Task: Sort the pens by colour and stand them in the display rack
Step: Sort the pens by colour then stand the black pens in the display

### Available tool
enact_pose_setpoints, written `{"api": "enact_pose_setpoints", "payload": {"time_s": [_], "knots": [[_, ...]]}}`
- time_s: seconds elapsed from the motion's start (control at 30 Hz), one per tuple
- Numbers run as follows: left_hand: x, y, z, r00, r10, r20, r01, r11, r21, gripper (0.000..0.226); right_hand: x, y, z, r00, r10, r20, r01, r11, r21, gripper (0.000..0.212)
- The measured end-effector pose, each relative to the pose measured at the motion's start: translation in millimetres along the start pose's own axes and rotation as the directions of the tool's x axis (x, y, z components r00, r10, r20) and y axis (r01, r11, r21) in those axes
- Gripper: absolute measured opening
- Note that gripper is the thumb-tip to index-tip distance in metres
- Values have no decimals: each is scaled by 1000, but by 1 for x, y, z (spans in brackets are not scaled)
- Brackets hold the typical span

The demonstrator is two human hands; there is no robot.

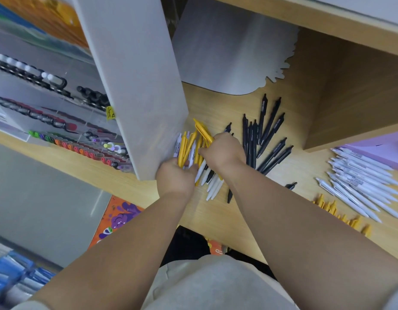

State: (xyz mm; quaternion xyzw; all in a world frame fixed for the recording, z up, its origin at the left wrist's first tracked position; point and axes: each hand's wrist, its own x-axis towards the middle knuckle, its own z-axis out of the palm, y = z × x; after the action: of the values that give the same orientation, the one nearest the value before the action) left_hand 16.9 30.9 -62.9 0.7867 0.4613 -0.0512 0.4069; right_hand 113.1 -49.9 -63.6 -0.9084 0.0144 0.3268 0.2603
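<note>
Gripping mixed pens [185, 148], left hand [174, 176], right hand [224, 151], beside panel [135, 86] edge

A: Just beside your left hand [175, 177], on its left, you have a pale grey panel [135, 86] standing on edge on the wooden counter [216, 215].

B: Past your right hand [224, 151], further from you, there's a brushed metal sheet [227, 52], scalloped along its right edge. Whether it lies flat or leans, you can't tell.

A: Well to the right of that hand you've got a wooden partition [354, 104], with a lilac board [381, 146] at its foot.

B: Nearer you than your left hand, beyond the counter's edge, you have an orange poster [121, 217] printed with purple cartoon shapes. Far to its left sit blurred blue packets [14, 274].
</note>
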Motion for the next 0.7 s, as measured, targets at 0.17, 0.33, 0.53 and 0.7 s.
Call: {"api": "enact_pose_setpoints", "payload": {"time_s": [0.17,0.33,0.53,0.7], "knots": [[2,-4,3,1000,6,-25,-6,1000,-17,12,-4,-1,8,997,3,-71,-7,998,-62,20],[3,-7,4,999,-12,-36,10,999,-53,17,-9,6,2,995,-29,-99,24,998,-53,25],[0,-8,2,1000,-6,10,6,999,-46,27,-14,8,-3,994,-23,-106,18,998,-54,38],[-2,-8,1,1000,24,-16,-24,1000,-8,26,-10,-3,-4,996,1,-91,-12,993,-114,36]]}}
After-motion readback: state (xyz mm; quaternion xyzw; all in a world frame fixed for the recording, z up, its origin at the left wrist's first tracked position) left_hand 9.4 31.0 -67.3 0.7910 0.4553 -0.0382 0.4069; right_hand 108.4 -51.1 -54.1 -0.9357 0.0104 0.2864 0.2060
